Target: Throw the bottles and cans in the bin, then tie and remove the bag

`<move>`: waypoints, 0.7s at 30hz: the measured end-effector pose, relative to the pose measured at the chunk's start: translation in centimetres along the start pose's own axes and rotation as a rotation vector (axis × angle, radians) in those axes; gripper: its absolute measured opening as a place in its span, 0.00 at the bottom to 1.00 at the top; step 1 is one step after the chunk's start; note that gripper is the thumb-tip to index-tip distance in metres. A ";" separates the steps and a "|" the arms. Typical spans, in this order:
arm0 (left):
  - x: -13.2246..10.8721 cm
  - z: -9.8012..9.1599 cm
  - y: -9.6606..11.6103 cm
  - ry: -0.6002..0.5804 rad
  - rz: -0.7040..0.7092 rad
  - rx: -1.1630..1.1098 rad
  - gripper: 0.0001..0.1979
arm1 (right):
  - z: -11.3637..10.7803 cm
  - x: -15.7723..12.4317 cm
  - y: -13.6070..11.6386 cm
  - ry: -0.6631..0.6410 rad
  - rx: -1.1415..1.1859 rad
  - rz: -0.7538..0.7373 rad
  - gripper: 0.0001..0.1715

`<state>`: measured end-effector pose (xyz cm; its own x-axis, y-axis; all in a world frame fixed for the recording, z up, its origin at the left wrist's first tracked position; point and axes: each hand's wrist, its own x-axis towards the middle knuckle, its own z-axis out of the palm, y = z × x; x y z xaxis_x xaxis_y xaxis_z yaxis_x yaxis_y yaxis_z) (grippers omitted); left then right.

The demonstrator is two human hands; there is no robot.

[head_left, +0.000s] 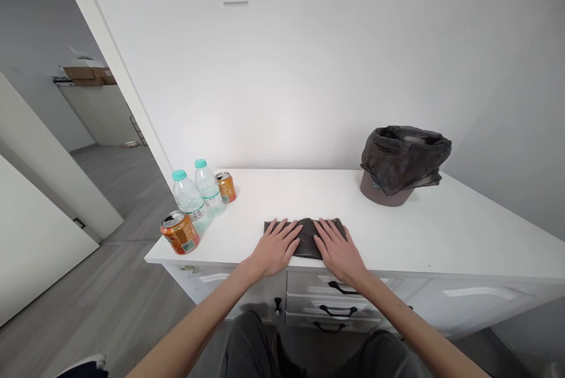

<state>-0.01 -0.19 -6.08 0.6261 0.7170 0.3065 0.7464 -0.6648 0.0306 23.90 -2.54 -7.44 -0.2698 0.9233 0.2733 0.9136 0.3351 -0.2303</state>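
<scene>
A folded black plastic bag lies flat near the front edge of the white cabinet top. My left hand rests palm down on its left part, fingers stretched out. On its right part my right hand presses flat, fingers spread. The middle of the bag shows between the two hands; its sides are partly covered by them. Neither hand grips anything.
At the left end of the cabinet top stand two clear bottles with teal caps and two orange cans. A brown bin lined with a black bag stands back right. Below are drawers with black handles.
</scene>
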 end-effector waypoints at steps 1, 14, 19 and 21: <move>-0.4 -0.3 -0.3 -0.002 -0.010 -0.003 0.27 | 0.1 0.0 0.1 -0.007 0.001 0.005 0.36; -2.1 -1.0 -1.9 0.126 -0.300 -0.207 0.28 | 1.8 -0.1 -6.8 0.102 0.024 0.017 0.35; -2.1 -1.2 -1.9 0.183 -0.385 -0.300 0.28 | 1.2 0.7 -5.4 0.019 0.069 0.079 0.37; -2.2 -1.3 -1.7 0.191 -0.401 -0.312 0.28 | 0.8 1.1 -2.7 0.021 0.077 0.090 0.38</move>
<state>-2.96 -0.86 -5.57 0.2317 0.8957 0.3795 0.7978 -0.3982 0.4527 20.88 -2.28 -7.27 -0.1803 0.9466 0.2672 0.9075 0.2649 -0.3260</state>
